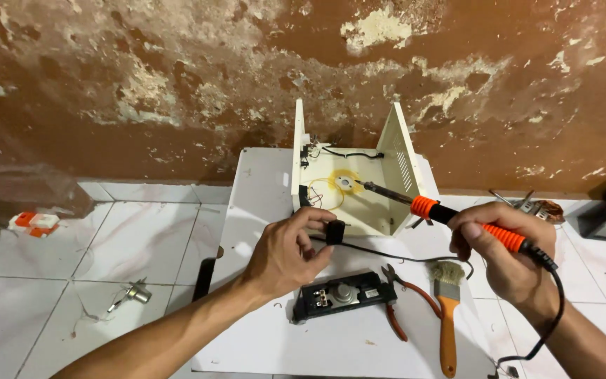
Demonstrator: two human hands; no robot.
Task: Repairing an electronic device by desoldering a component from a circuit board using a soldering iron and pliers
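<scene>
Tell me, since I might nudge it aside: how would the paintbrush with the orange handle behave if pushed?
The paintbrush lies flat on the white tabletop, so it would probably slide rather than roll. Its handle looks stiff; the bristles would likely flex. It seems light, and may bump the pliers beside it.

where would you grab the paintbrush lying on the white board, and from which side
Take the paintbrush by its orange handle, coming from above at mid-length. It lies flat with bristles pointing away and the handle toward the person. The pliers lie close on its left, so fingers should close from the clearer right side.
</scene>
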